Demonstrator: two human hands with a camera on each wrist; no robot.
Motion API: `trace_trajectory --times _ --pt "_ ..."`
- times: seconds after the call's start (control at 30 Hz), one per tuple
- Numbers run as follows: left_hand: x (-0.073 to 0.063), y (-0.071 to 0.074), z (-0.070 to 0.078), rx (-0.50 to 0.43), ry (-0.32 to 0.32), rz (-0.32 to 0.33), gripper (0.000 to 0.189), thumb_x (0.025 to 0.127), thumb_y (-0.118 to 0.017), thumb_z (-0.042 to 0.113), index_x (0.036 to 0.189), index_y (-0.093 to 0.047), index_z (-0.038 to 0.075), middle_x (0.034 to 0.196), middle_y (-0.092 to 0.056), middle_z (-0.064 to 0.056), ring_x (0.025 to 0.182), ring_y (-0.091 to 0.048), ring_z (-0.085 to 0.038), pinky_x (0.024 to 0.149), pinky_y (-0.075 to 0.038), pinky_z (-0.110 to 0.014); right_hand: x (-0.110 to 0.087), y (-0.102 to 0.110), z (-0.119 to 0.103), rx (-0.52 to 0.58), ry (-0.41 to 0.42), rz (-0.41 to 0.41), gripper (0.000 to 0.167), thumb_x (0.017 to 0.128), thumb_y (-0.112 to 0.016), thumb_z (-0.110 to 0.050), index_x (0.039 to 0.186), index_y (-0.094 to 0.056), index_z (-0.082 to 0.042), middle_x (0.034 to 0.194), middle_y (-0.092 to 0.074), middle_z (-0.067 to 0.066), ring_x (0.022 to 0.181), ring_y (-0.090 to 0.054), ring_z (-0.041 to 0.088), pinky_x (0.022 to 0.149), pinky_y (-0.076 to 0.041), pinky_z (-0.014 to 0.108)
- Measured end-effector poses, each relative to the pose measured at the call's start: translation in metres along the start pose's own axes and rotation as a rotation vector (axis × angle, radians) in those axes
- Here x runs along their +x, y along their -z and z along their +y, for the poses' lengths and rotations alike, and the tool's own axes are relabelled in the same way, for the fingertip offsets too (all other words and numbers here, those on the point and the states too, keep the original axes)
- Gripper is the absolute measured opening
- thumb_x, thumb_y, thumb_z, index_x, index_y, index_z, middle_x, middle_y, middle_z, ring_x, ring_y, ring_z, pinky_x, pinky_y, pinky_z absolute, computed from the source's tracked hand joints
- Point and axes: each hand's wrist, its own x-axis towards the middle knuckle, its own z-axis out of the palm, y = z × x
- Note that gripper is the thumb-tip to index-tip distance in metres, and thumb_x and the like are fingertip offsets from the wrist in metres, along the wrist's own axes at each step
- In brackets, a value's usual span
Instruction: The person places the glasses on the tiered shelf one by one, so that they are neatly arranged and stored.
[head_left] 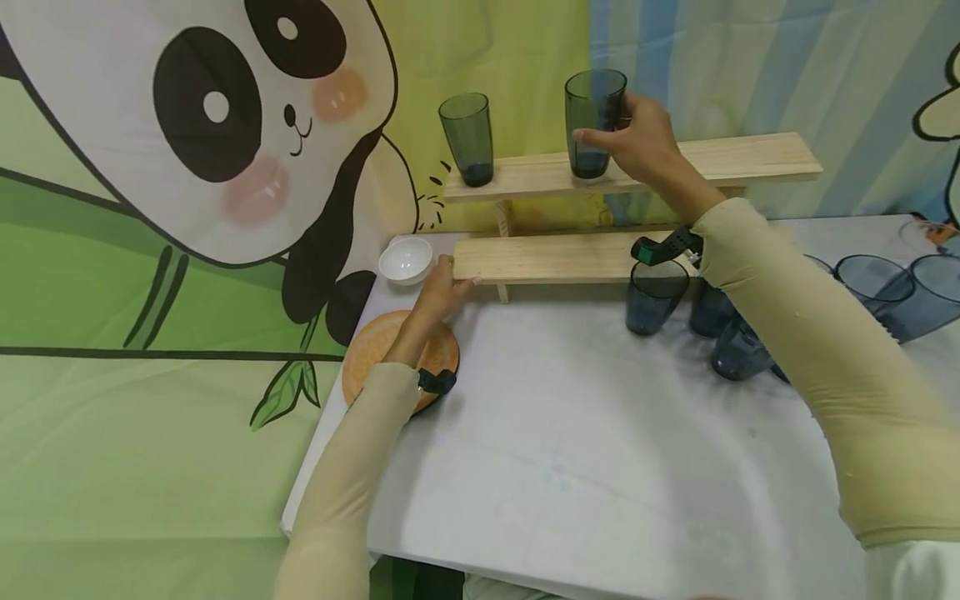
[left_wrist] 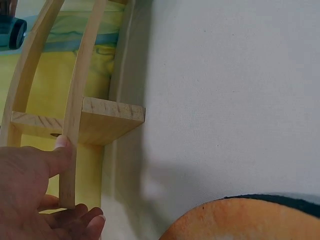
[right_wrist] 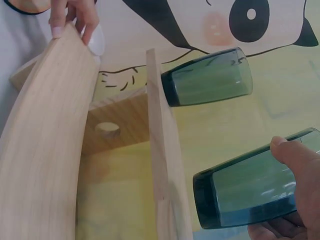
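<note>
My right hand (head_left: 647,140) holds a tinted drinking glass (head_left: 587,104) upright, its base close over the top board of a two-tier wooden shelf (head_left: 757,157). In the right wrist view the thumb and fingers are around the glass (right_wrist: 250,195). To its left, a second drinking glass (head_left: 468,137) stands upright near the left end of the top board. My left hand (head_left: 438,296) grips the left end of the lower board (head_left: 547,258). Its thumb (left_wrist: 62,150) presses one face of the board, with the fingers curled around the edge in the left wrist view.
Several blue-tinted glasses (head_left: 655,304) stand on the white table (head_left: 570,450) below the shelf and to the right, some hidden by my right sleeve. A white bowl (head_left: 406,260) and an orange round board (head_left: 378,346) lie at the left, the board partly under my left forearm.
</note>
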Motion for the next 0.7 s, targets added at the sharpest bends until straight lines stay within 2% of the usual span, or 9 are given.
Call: trace_trajectory --times 0.07,0.17,0.3,0.4,0.53,0.7 --pt "0.000 0.000 0.000 0.000 -0.002 0.004 0.074 0.105 -0.068 0.033 0.157 -0.030 -0.004 0.159 -0.042 -0.031 0.149 -0.042 -0.042 0.124 -0.034 -0.051 0.005 -0.007 -0.004 0.003 -0.011 0.001 0.051 0.092 -0.075 -0.058 0.119 -0.057 -0.018 0.110 -0.055 -0.009 0.104 -0.054 0.014 0.090 -0.044 0.035" --pt "0.000 0.000 0.000 0.003 -0.003 0.008 0.076 0.105 -0.069 0.035 0.157 -0.030 -0.004 0.159 -0.041 -0.032 0.149 -0.042 -0.043 0.124 -0.034 -0.051 0.012 -0.016 -0.010 0.032 -0.026 0.003 0.064 0.093 -0.076 -0.056 0.138 -0.059 -0.014 0.130 -0.062 -0.001 0.117 -0.056 0.021 0.098 -0.047 0.035" --pt "0.000 0.001 -0.001 0.011 -0.006 0.008 0.078 0.105 -0.068 0.036 0.158 -0.029 -0.005 0.160 -0.040 -0.032 0.150 -0.042 -0.043 0.124 -0.035 -0.051 0.021 -0.027 -0.016 0.063 -0.052 0.004 0.078 0.093 -0.076 -0.055 0.154 -0.051 -0.012 0.154 -0.055 0.006 0.137 -0.053 0.022 0.111 -0.046 0.035" --pt "-0.001 0.002 -0.001 0.020 -0.002 0.010 0.078 0.104 -0.068 0.037 0.158 -0.029 -0.004 0.160 -0.040 -0.032 0.150 -0.042 -0.043 0.124 -0.035 -0.050 0.026 -0.035 -0.020 0.071 -0.075 -0.022 0.086 0.094 -0.074 -0.056 0.160 -0.043 -0.012 0.161 -0.048 0.005 0.146 -0.047 0.021 0.117 -0.043 0.034" --pt "-0.002 0.003 -0.001 0.020 0.003 0.013 0.077 0.105 -0.068 0.037 0.157 -0.029 -0.004 0.160 -0.041 -0.031 0.150 -0.042 -0.043 0.124 -0.035 -0.050 0.033 -0.047 -0.025 0.112 -0.092 -0.053 0.087 0.094 -0.074 -0.055 0.162 -0.040 -0.012 0.163 -0.046 0.004 0.146 -0.046 0.020 0.118 -0.042 0.034" --pt "0.002 -0.001 0.001 0.008 -0.013 0.011 0.075 0.105 -0.068 0.034 0.157 -0.031 -0.005 0.158 -0.043 -0.031 0.149 -0.043 -0.041 0.123 -0.036 -0.049 0.037 -0.054 -0.028 0.096 -0.104 -0.054 0.094 0.094 -0.074 -0.057 0.165 -0.033 -0.013 0.166 -0.041 0.004 0.150 -0.042 0.019 0.120 -0.039 0.031"
